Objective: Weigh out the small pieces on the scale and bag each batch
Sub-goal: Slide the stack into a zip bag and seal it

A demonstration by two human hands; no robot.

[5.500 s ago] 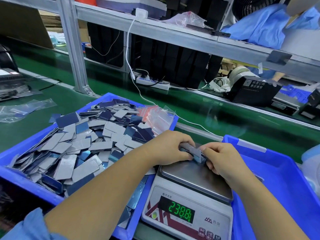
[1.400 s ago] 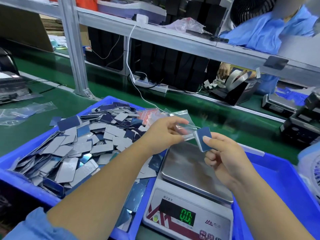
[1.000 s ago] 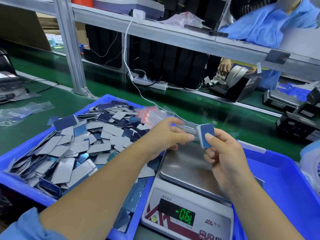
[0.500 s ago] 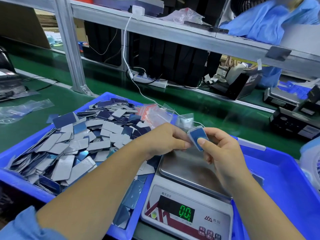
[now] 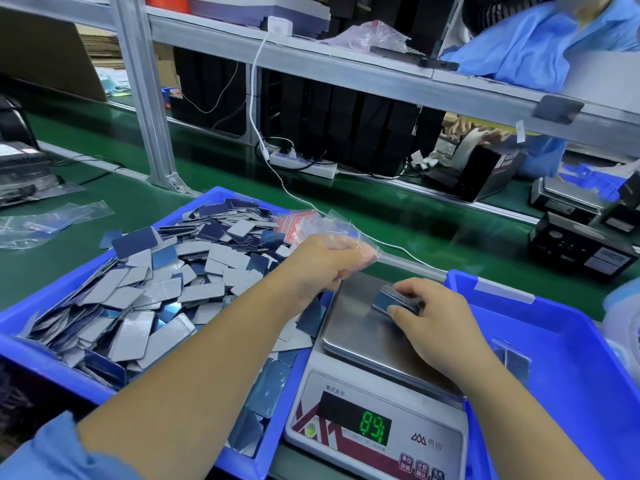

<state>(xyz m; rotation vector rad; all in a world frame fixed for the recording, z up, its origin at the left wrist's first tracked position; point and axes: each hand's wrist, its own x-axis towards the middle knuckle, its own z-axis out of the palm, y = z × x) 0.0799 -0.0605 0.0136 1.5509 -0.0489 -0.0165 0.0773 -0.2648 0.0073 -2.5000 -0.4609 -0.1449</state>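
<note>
A digital scale [image 5: 375, 344] with a steel pan stands between two blue bins, its green display [image 5: 372, 432] lit. My right hand [image 5: 429, 317] holds a small stack of blue-grey pieces [image 5: 393, 299] down on the pan, fingers curled round it. My left hand [image 5: 325, 263] is raised over the pan's far left corner and grips a clear plastic bag [image 5: 341, 230]. The left blue bin [image 5: 41, 362] is heaped with several flat grey and blue pieces [image 5: 145, 296]. A bundle of red-striped bags [image 5: 294, 225] lies at the far edge of that bin.
The right blue bin [image 5: 568, 341] holds a filled clear bag [image 5: 512, 362]. Loose clear bags [image 5: 45, 221] lie on the green belt at left. A metal post [image 5: 145, 95], shelf, white cable [image 5: 294, 199] and black devices stand behind. Another person's hands work at a black tape dispenser [image 5: 481, 164].
My right hand lowered the stack of pieces from mid-air onto the scale pan, and the display rose from zero. My left hand kept the clear bag and moved slightly left.
</note>
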